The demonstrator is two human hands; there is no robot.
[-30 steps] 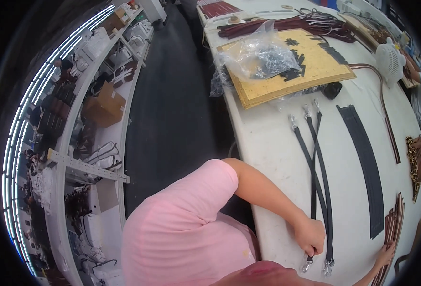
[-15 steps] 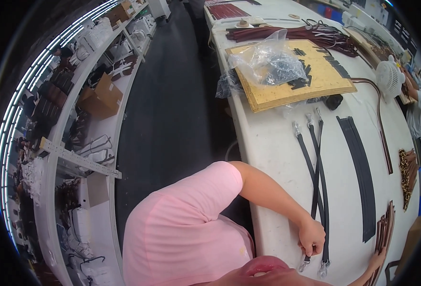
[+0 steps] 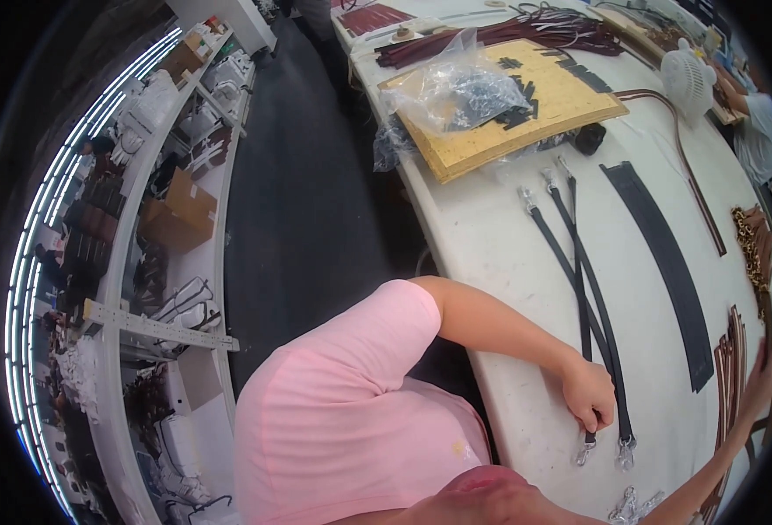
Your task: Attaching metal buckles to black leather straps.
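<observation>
My left hand (image 3: 589, 395) is closed around one black strap (image 3: 585, 324) near its lower end, where a metal clip (image 3: 585, 453) in clear wrap sticks out below the fingers. Other black straps (image 3: 609, 350) lie beside and across it, with wrapped clips (image 3: 549, 179) at their far ends. Over at the right edge, my right hand (image 3: 760, 376) reaches past a bundle of brown strips (image 3: 731, 367), close to brown straps with gold chain (image 3: 751, 254). Its fingers are partly hidden and dark there, so I cannot make out what they touch.
Wide black strips (image 3: 661, 271) lie right of the straps. Beyond sits a yellow board (image 3: 456, 156) with plastic bags (image 3: 460, 87) and small black pieces. A white fan (image 3: 688, 83) and dark red strips (image 3: 491, 39) are farther off. Shelves (image 3: 163, 328) line the left.
My right hand has moved from the brown strips outward, toward the chain straps. The left hand stays closed on the black strap. The whole view has shifted a little.
</observation>
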